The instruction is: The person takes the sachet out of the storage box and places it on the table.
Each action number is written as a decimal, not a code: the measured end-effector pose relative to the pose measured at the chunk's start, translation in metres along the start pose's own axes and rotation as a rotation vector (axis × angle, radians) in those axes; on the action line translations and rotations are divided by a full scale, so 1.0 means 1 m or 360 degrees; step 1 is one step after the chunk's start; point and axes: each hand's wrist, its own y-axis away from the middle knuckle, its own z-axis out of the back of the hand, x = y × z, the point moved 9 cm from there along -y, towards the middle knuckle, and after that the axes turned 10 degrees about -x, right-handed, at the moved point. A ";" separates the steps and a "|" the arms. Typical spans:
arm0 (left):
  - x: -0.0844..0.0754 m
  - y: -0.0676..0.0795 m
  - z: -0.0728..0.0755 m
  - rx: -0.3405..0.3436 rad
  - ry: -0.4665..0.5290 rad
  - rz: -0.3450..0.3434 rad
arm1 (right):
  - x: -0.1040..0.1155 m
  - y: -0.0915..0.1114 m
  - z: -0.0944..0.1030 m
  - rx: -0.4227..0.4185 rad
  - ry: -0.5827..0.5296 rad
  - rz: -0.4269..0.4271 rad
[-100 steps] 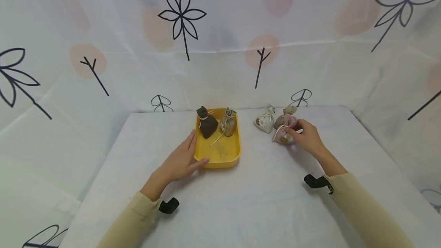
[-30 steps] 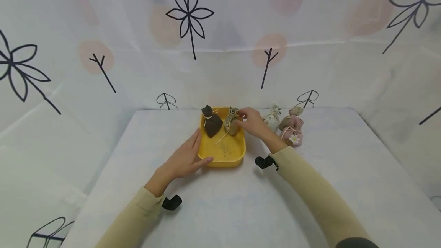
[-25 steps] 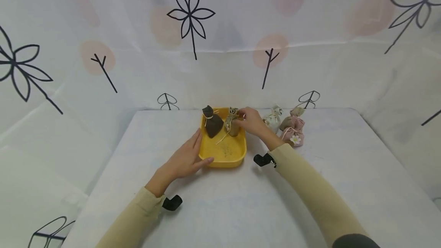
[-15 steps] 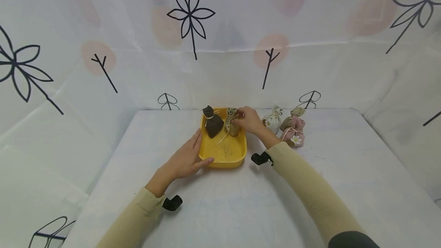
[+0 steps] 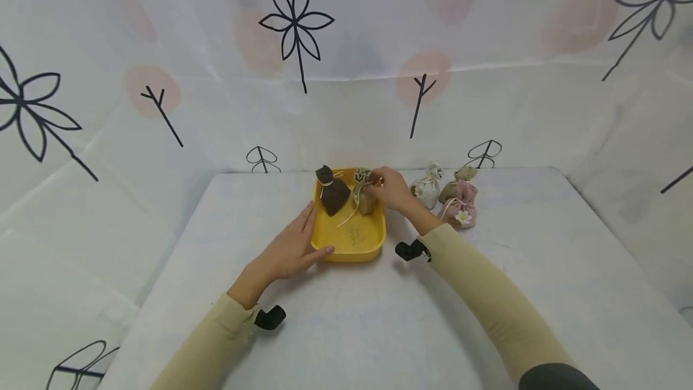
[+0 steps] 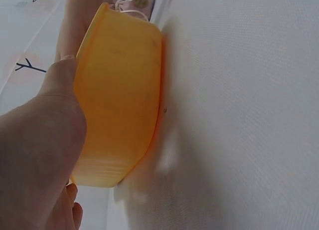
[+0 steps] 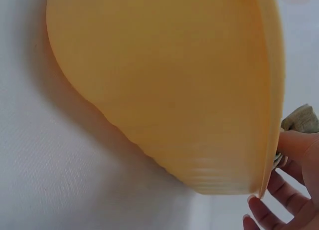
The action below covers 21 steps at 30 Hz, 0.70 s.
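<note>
My left hand (image 5: 287, 245) lies along the left side of a yellow plastic tray (image 5: 352, 251), fingers straight on its wall and thumb across the front corner. Inside the tray, a dark brown cloth pouch (image 5: 334, 196) sits at the back left, tied with a cord. Beside it stands an olive drawstring pouch (image 5: 366, 202), its pale cord trailing over the tray floor. My right hand (image 5: 394, 190) reaches over the right rim and pinches this pouch near its neck. In the right wrist view, the olive cloth (image 7: 301, 119) shows past the thumb, while most of the pouch is hidden behind the tray wall.
To the right of the tray stand a white pouch (image 5: 428, 188) with a flower and a pink pouch (image 5: 460, 206) with a white daisy. A beige pouch (image 5: 464, 174) is partly hidden behind the pink one. A patterned cloth (image 5: 352, 119) hangs behind the white table (image 5: 346, 324).
My right hand has let go of the pink pouch and moved left to the olive pouch, whose neck has shifted slightly left. The left hand has stayed at the tray.
</note>
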 end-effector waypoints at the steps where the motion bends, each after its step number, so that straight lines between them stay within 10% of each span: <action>1: 0.000 0.000 0.000 -0.0002 0.0002 0.0001 | 0.001 0.001 0.001 -0.0003 -0.0012 0.0003; 21: 0.000 0.000 -0.004 0.0014 -0.0017 0.0011 | 0.010 0.012 0.024 -0.0111 -0.0158 0.0041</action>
